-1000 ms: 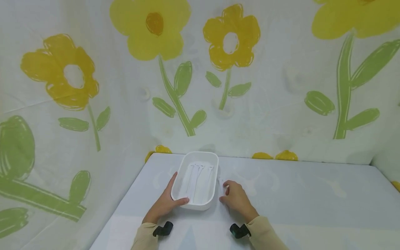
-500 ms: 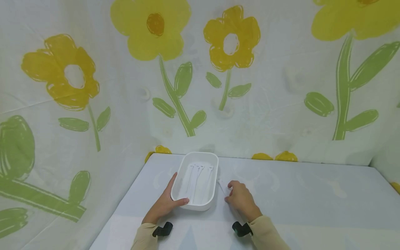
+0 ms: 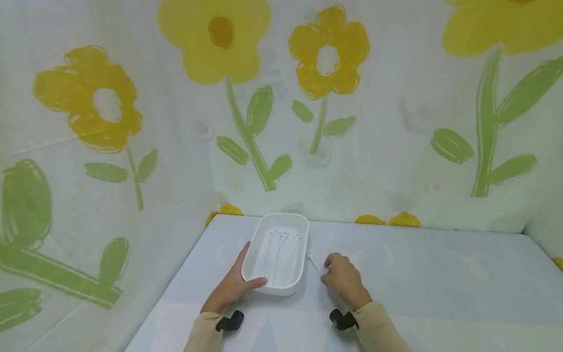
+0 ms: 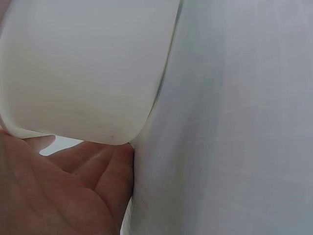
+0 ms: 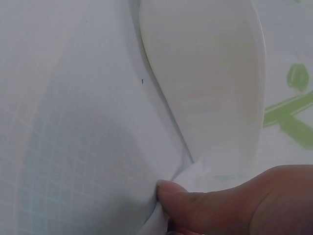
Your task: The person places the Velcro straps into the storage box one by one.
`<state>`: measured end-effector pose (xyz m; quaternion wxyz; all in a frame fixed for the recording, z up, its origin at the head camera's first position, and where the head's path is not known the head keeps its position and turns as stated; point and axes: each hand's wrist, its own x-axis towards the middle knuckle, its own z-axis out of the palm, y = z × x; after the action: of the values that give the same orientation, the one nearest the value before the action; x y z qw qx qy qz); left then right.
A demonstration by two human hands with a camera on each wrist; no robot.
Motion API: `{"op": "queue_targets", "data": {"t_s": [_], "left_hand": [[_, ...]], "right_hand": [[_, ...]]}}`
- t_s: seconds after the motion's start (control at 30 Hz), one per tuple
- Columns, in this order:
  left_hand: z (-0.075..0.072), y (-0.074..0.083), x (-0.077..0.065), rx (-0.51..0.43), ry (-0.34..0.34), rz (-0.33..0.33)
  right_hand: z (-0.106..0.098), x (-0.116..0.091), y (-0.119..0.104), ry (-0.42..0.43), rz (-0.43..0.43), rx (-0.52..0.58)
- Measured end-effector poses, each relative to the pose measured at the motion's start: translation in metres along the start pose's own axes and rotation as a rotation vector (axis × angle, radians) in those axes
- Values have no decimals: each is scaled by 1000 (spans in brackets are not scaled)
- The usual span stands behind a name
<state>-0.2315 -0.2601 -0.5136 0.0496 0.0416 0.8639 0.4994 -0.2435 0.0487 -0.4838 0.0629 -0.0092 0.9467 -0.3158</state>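
A white plastic tray (image 3: pixel 303 264) sits at the table's left part, with several white cable ties (image 3: pixel 294 249) with small flat heads lying lengthwise inside. My left hand (image 3: pixel 230 288) grips its near left corner, thumb over the rim; in the left wrist view the fingers (image 4: pixel 115 181) reach along the tray's outer wall (image 4: pixel 88 73). Just right of the tray, another white cable tie (image 3: pixel 313 261) slants, its head beside the tray wall. My right hand (image 3: pixel 344 281) pinches its near end between thumb and fingers; in the right wrist view the white piece (image 5: pixel 188 178) shows at the thumb tip.
A pale patterned cloth covers the table (image 3: pixel 440 274). Behind it and at the left hangs a white curtain (image 3: pixel 374 171) printed with yellow flowers and green stems. The tray stands near the table's back edge.
My right hand has moved a little to the right, away from the tray, and more of the cable tie shows between them. My left hand and the tray have stayed in place.
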Motion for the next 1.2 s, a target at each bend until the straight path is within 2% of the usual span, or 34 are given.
{"op": "queue_targets", "data": {"t_s": [0.23,0.43,0.67,0.77,1.03,1.2], "left_hand": [[0,1,1,-8,0,-9],[1,0,2,6,17,-8],[1,0,2,-5,2,-6],[1,0,2,-6,5,-4],[2,0,0,8,8,15],[1,1,-1,1,4,2]], "right_hand": [[-3,0,0,-29,16,2],[-4,0,-1,-8,-19,-10],[-7,-2,3,-32,-11,-16],[-9,-2,3,-35,-32,-10],[-13,-2,5,-56,-29,39],[-14,-2,8,-82,-23,124]]}}
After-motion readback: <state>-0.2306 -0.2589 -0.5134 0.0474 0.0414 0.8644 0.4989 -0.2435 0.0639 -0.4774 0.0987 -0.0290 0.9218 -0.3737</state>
